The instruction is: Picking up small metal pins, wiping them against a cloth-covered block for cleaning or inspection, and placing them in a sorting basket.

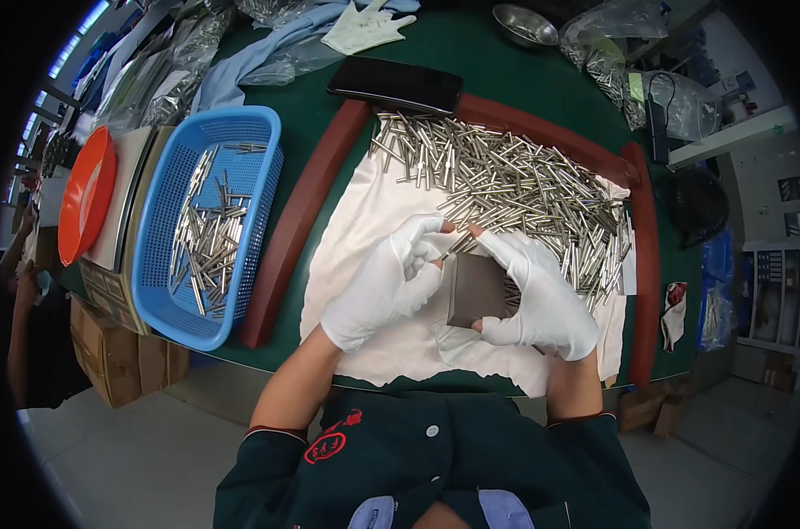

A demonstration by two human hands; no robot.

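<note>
Both of my hands wear white gloves with some fingertips bare. My right hand (pixel 541 295) is closed around a dark grey-brown block (pixel 476 289), thumb at its near edge and fingers along the far side. Just left of the block is my left hand (pixel 387 282), its fingers curled and the index finger reaching toward the right hand's fingertips. Whatever the left fingers may pinch is too small to make out. A large heap of shiny metal pins (pixel 523 189) lies beyond both hands on a pale cloth (pixel 347 238).
Dark red rails (pixel 299 229) border the cloth; a black phone (pixel 396 84) rests across the far left corner. Left stands a blue basket (pixel 272 159) with more pins, beside an orange tray (pixel 87 194). A metal bowl (pixel 525 25) and bagged parts (pixel 603 70) sit far right.
</note>
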